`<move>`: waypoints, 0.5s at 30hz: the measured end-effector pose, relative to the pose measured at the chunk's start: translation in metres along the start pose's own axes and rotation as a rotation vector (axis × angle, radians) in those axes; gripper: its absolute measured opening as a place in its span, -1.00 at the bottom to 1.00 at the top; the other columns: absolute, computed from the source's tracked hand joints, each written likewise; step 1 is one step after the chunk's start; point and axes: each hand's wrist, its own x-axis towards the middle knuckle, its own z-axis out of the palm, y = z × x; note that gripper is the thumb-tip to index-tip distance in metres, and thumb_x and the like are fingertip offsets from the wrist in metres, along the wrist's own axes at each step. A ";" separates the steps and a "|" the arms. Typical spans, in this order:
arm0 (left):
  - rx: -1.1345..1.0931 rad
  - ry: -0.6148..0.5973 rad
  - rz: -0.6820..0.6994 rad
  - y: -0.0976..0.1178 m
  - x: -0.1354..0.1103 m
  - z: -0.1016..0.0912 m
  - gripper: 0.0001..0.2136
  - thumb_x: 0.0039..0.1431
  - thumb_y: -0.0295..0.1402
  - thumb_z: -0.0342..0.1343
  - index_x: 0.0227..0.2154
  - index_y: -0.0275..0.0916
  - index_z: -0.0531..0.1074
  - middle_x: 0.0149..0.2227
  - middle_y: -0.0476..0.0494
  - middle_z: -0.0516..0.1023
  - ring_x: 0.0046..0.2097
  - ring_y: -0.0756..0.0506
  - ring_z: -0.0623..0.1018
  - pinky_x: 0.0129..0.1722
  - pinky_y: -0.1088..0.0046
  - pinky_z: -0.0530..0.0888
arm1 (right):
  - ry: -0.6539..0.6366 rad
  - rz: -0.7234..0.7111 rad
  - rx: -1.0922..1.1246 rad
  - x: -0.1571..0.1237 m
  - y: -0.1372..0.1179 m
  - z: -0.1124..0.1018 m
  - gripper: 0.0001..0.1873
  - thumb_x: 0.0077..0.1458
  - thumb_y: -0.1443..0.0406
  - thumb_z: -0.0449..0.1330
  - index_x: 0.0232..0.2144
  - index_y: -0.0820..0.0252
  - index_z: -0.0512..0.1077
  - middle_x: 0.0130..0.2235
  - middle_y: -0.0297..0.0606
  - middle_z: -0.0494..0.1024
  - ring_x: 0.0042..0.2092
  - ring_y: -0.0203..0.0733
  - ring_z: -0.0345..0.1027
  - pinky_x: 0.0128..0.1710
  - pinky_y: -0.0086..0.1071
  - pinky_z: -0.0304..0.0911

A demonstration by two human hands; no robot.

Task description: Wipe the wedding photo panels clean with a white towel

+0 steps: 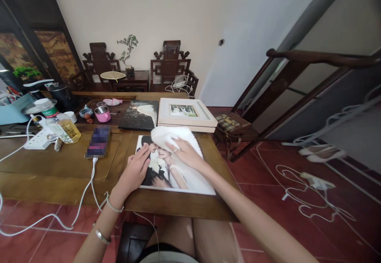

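Observation:
A large wedding photo panel (178, 181) lies flat on the wooden table (119, 179), close to its front edge. My left hand (138, 167) rests on the panel's left side, fingers stretched out, holding nothing. Near the top of the panel, my right hand (186, 153) presses a bunched white cloth (168, 136) against the picture. The cloth covers part of the panel's upper area. Just behind are a dark photo panel (131, 118) and a stack of pale framed pictures (205, 114), its top one holding a small photo.
Left of the panel lies a phone (98, 142) with a white charging cable (92, 175). A power strip (38, 138), a bottle of yellow liquid (67, 128) and a pink cup (102, 114) stand farther left. A dark wooden chair (256, 96) is at right.

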 end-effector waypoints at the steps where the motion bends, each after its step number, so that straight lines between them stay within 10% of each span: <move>1: 0.002 -0.003 -0.006 0.001 0.000 0.000 -0.60 0.31 -0.37 -0.22 0.20 -0.16 0.12 0.28 -0.18 0.10 0.29 -0.11 0.10 0.16 0.16 0.18 | 0.028 0.034 -0.014 -0.006 0.008 -0.007 -0.57 0.23 0.08 -0.09 -0.12 0.13 0.45 -0.02 -0.21 0.51 0.08 -0.02 0.29 0.11 -0.13 0.12; 15: -0.021 0.043 -0.052 -0.001 0.005 -0.001 -0.63 0.24 -0.31 -0.09 0.10 -0.19 0.24 0.23 -0.22 0.20 0.26 -0.16 0.18 0.17 0.15 0.17 | 0.112 0.168 -0.144 -0.043 0.064 -0.022 -0.54 0.14 0.01 -0.03 -0.18 0.19 0.47 -0.02 -0.09 0.49 0.20 0.14 0.09 0.13 0.04 0.09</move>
